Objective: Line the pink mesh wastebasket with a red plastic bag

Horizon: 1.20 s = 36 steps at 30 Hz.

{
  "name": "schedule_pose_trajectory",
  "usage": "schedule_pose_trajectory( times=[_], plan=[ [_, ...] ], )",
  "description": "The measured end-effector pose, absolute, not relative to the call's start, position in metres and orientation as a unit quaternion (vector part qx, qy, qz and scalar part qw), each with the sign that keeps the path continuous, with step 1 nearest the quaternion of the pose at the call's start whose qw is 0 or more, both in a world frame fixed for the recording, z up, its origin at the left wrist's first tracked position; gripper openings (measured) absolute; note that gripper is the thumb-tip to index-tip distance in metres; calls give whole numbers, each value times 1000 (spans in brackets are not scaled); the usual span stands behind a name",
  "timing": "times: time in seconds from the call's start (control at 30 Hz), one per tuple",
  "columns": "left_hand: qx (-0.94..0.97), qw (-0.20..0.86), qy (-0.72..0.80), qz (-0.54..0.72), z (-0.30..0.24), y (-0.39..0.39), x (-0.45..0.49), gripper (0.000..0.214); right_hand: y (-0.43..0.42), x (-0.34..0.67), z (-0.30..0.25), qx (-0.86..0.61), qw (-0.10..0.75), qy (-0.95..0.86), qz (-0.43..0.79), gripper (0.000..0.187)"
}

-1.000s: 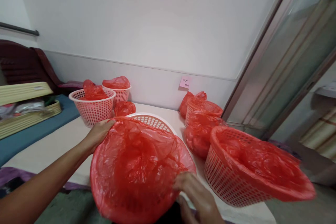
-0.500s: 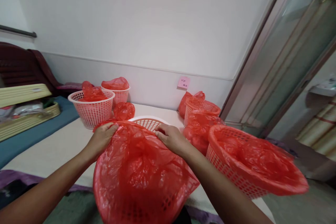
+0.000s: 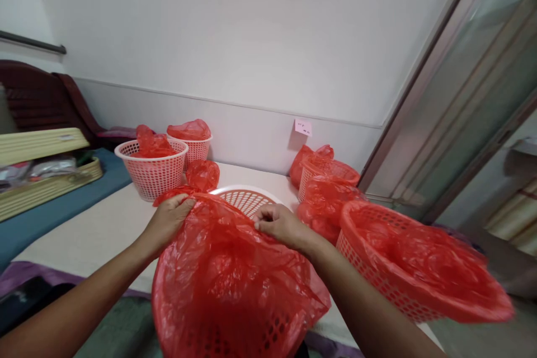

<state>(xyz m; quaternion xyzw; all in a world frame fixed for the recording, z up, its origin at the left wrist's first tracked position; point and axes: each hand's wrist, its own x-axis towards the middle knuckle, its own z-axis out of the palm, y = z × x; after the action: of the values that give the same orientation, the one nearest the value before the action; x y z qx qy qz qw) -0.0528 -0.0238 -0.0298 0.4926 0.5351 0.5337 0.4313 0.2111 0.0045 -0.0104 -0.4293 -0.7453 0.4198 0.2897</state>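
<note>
A red plastic bag (image 3: 235, 268) drapes over and into a perforated plastic basket (image 3: 274, 333) right in front of me. My left hand (image 3: 172, 217) pinches the bag's far edge on the left. On the right, my right hand (image 3: 279, 225) has its fingers closed on the same edge. Just beyond the hands, a white-rimmed basket (image 3: 243, 197) shows only its upper part; the bag hides the rest. Close to my right forearm stands a basket lined with red plastic (image 3: 390, 268).
On the pale bed surface (image 3: 100, 224) stand more baskets with red bags: a white-rimmed basket (image 3: 153, 176) at left and another basket (image 3: 331, 170) at back right. A bunched red bag (image 3: 329, 201) lies between the right-hand baskets. A woven box (image 3: 46, 179) is at far left.
My right hand has shifted slightly right along the bag's edge, and the bag's edge between my hands is drawn a little wider. The view has turned slightly left.
</note>
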Motion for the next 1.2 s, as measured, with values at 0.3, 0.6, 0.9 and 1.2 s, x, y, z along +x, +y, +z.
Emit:
schedule_pose_trajectory(
  times=[0.3,0.6,0.9,1.2],
  plan=[
    [512,414,541,523,-36,-24,-55,41,5,218,-1,-439,436,-764,183,8],
    [524,389,548,524,-39,-21,-55,43,4,221,15,-407,350,-791,296,29],
    [539,373,549,519,-38,-25,-55,42,-1,207,9,-405,277,-755,435,6],
    [549,367,545,516,-38,-24,-53,41,-9,209,24,-377,271,-679,568,25]
  ],
)
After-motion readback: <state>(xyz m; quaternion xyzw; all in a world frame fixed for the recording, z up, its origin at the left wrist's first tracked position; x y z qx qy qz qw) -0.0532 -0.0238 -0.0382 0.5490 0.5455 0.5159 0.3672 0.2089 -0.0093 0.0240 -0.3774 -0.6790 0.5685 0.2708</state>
